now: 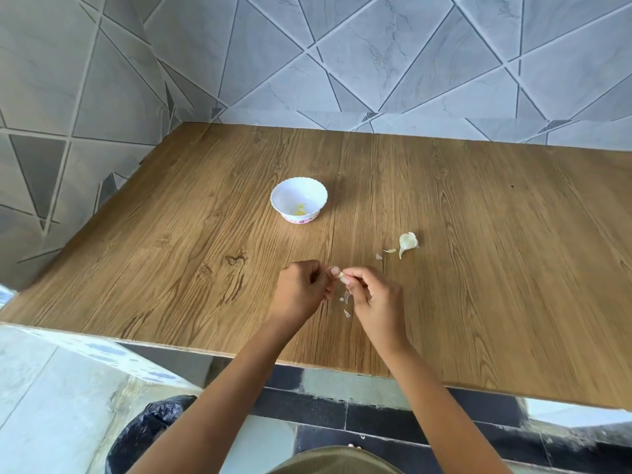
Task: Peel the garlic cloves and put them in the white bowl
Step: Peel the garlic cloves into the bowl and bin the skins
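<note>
A small garlic clove (340,275) is pinched between my left hand (301,289) and my right hand (371,295), just above the wooden table (171,261). Both hands have curled fingers on it. Thin bits of skin (346,299) lie on the table under my hands. The white bowl (299,199) stands further back, left of centre, with a yellowish peeled clove (300,210) inside. Another unpeeled garlic clove (407,243) lies on the table to the right of the bowl, with small skin flakes (389,251) beside it.
Grey tiled walls (376,63) close off the table at the back and left. A bin lined with a black bag (150,436) stands on the floor below the table's front edge, at my left.
</note>
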{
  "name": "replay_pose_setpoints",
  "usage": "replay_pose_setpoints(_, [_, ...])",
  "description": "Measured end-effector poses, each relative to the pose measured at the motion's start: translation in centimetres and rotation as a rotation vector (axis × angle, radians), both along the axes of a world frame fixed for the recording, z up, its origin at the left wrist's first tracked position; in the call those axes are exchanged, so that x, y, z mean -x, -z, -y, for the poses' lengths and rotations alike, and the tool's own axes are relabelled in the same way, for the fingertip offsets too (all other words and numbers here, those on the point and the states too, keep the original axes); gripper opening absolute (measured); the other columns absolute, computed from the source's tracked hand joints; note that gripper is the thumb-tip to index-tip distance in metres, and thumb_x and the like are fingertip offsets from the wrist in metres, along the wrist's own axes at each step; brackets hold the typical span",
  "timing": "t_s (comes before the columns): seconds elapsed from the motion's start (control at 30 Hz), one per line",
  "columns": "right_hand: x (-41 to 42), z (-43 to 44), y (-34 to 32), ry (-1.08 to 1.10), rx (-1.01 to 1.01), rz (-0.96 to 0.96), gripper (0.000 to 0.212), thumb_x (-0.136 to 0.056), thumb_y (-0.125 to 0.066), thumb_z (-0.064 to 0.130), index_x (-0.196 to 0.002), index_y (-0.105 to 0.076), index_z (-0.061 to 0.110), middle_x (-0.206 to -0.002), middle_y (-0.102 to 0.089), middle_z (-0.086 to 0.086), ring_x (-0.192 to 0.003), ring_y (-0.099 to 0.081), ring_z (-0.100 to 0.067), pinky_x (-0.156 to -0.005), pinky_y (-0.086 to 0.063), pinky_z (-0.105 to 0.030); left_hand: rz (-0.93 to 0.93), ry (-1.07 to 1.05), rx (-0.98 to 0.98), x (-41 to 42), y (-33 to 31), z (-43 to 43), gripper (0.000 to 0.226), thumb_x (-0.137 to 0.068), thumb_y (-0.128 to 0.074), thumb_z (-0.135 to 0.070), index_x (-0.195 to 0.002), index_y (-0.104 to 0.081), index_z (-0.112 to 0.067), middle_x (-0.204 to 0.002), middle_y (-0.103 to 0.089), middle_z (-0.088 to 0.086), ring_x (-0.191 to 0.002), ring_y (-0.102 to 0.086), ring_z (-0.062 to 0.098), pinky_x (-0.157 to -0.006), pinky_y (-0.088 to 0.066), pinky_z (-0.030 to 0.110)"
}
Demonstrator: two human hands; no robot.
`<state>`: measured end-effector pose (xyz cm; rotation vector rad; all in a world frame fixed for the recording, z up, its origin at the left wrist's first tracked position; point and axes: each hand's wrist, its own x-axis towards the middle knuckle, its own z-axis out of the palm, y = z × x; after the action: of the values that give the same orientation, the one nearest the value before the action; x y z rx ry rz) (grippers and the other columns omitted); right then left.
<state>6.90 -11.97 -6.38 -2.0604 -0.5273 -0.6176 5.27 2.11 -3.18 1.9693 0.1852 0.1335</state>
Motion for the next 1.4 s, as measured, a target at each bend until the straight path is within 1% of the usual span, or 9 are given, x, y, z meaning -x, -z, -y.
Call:
replay_pose_setpoints(0.1, [-0.2,0.2,0.2,-0.041,0.019,0.011,0.01,-0.081,-0.068,-0.003,-0.088,-0.069,0.004,-0.08,-0.07,-0.002,-0.066,-0.063,-0.008,-0.063,-0.045,-0.007,0.02,0.011,-0.074,0.0,0.1,-0.1,0.032,-0.089,-0.065,-0.027,-0.066,-0.064,-0.004,-0.056,-0.065,0.001,-0.049,-0.062,0.01,-0.056,-0.054,0.029])
replay_pose_setpoints(0.23, [0.1,0.3,-0.7,-0.095,-0.369,-0.461,0.008,-0.085,-0.068,0.007,-0.087,-0.07,0.015,-0.077,-0.071,0.0,-0.07,-0.069,-0.012,-0.068,-0.057,-0.025,0.004,-0.016,-0.028,-0.1,0.2,-0.4,0.027,-0.087,-0.067,-0.025,-0.07,-0.067,-0.005,-0.061,-0.068,0.006,-0.057,-0.066,0.02,-0.059,-0.055,0.031])
replay_pose_setpoints(0.33, [-0.3,0.8,-0.7,-0.085,-0.493,-0.576,0.01,-0.085,-0.069,0.008,-0.085,-0.069,0.018,-0.074,-0.071,0.002,-0.07,-0.07,-0.013,-0.07,-0.058,-0.029,-0.041,-0.034,0.164,0.0,0.1,-0.7,0.015,-0.086,-0.068,-0.017,-0.076,-0.071,-0.006,-0.069,-0.069,0.01,-0.064,-0.067,0.021,-0.058,-0.054,0.026])
replay_pose_setpoints(0.57, [-2.8,2.9,0.1,0.132,-0.077,-0.292,0.005,-0.079,-0.073,0.003,-0.079,-0.071,0.008,-0.075,-0.07,0.002,-0.06,-0.058,0.002,-0.061,-0.044,-0.006,-0.112,-0.004,0.373,0.2,-0.4,-0.5,0.007,-0.087,-0.066,-0.005,-0.086,-0.07,0.001,-0.069,-0.068,0.005,-0.063,-0.063,0.01,-0.057,-0.05,0.016])
replay_pose_setpoints(0.87, [-7.3,4.5,0.7,0.359,0.358,-0.262,0.01,-0.087,-0.062,0.001,-0.086,-0.072,0.002,-0.077,-0.067,-0.014,-0.063,-0.06,-0.026,-0.055,-0.035,-0.024,-0.144,0.015,0.405,-0.2,-0.5,-0.1,0.007,-0.087,-0.065,-0.004,-0.083,-0.07,-0.004,-0.07,-0.068,0.008,-0.062,-0.063,0.009,-0.058,-0.05,0.015])
replay_pose_setpoints(1.03, [-5.6,4.7,0.2,0.356,0.179,-0.243,0.016,-0.08,-0.071,0.001,-0.096,-0.07,0.004,-0.084,-0.072,-0.008,-0.072,-0.068,-0.02,-0.065,-0.052,-0.027,-0.148,0.013,0.418,-0.5,-0.4,-0.3,0.006,-0.087,-0.065,-0.004,-0.087,-0.07,-0.001,-0.071,-0.068,0.01,-0.061,-0.064,0.008,-0.057,-0.05,0.014])
replay_pose_setpoints(1.17, [-2.0,3.3,-0.1,0.188,-0.029,-0.28,0.007,-0.08,-0.073,0.007,-0.087,-0.073,0.01,-0.073,-0.068,0.01,-0.06,-0.06,0.003,-0.058,-0.048,-0.011,-0.153,0.022,0.449,-0.6,-0.5,-0.5,0.009,-0.086,-0.066,-0.005,-0.092,-0.069,0.001,-0.072,-0.068,0.011,-0.063,-0.063,0.012,-0.06,-0.052,0.016])
replay_pose_setpoints(1.27, [-0.5,1.7,0.7,0.089,-0.133,-0.372,0.007,-0.082,-0.071,0.008,-0.088,-0.073,0.01,-0.07,-0.065,0.014,-0.06,-0.061,0.001,-0.059,-0.049,-0.012,-0.168,0.04,0.475,-0.4,-0.4,-0.6,0.009,-0.086,-0.066,-0.004,-0.094,-0.069,-0.002,-0.074,-0.069,0.01,-0.066,-0.064,0.012,-0.062,-0.053,0.018])
replay_pose_setpoints(1.4, [-1.8,1.8,1.0,0.237,-0.143,-0.334,0.008,-0.082,-0.07,0.003,-0.088,-0.073,0.008,-0.076,-0.071,0.003,-0.066,-0.064,-0.008,-0.062,-0.052,-0.021,-0.183,0.018,0.518,-0.3,-0.3,-1.0,0.009,-0.086,-0.065,-0.002,-0.094,-0.068,-0.002,-0.074,-0.068,0.009,-0.067,-0.064,0.011,-0.064,-0.054,0.018])
